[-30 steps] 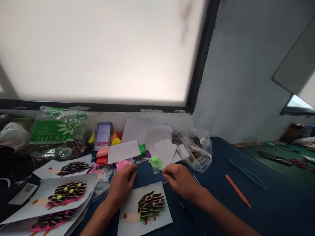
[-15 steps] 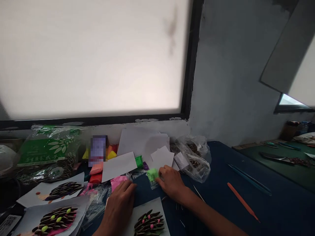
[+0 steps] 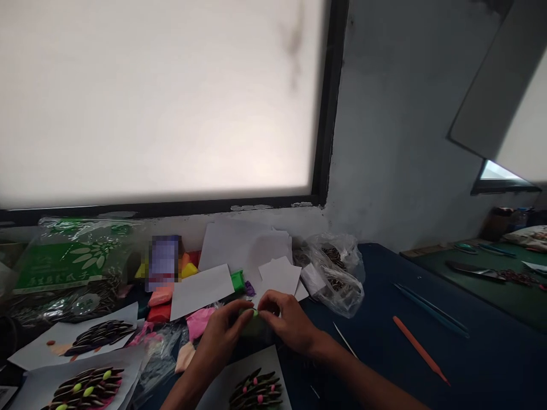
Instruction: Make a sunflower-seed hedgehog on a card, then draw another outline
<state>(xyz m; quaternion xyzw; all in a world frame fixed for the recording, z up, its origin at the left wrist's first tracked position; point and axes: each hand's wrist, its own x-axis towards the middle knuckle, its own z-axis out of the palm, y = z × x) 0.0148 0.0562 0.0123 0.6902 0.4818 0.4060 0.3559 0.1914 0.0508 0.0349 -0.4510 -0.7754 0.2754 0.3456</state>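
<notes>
My left hand (image 3: 223, 329) and my right hand (image 3: 291, 322) meet above the dark blue table, thumbs and fingertips pinched on a light green packet of modelling clay (image 3: 255, 312). Fingers cover much of the packet. Just below them lies a white card (image 3: 233, 380) bearing a cluster of sunflower seeds (image 3: 255, 390) dotted with small pink clay balls. Left of my left wrist is a peach clay piece (image 3: 185, 357), and a pink clay packet (image 3: 199, 322) sits beyond it.
Two seed-covered cards (image 3: 32, 347) (image 3: 36, 378) lie at left, before a green seed bag (image 3: 55, 262). Blank cards (image 3: 280, 276) and a clear bag of seeds (image 3: 352, 285) stand behind my hands. At right are an orange tool (image 3: 419, 348) and blue tweezers (image 3: 431, 310).
My left hand has risen from the table beside the card and come to the light green packet. The right hand has turned to pinch it too, and the packet has shifted slightly left.
</notes>
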